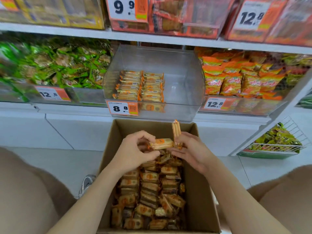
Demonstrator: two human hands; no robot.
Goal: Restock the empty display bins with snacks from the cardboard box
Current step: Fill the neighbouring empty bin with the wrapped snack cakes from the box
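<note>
The left hand (135, 147) pinches one flat packet (162, 143) of snack between thumb and curled fingers, holding it level, just above the far end of the cardboard box (199, 166). The right hand (194, 151) is close beside it, almost touching the other end of this packet, and it grips an upright packet (176, 130) that stands up from between the thumb and the fingers. Under both hands the box is open and filled with loose packets (148, 191) of the same orange and yellow kind, lying in all directions. Behind the box, on the lower shelf, stands the clear bin (182, 78); on its left side there are stacked packets (140, 85) in two neat rows, and its right side is bare. On the front of the bin hangs a price tag (122, 108) reading "8.8". To the left are green packets (59, 63) with a left tag (52, 94) reading "12.8", to the right are orange bags (236, 78) with a right tag (215, 103) reading "12.8". On the upper shelf one sign (124, 7) says "9.9" and another sign (251, 16) says "12.8". The small print is too blurred to read.
</note>
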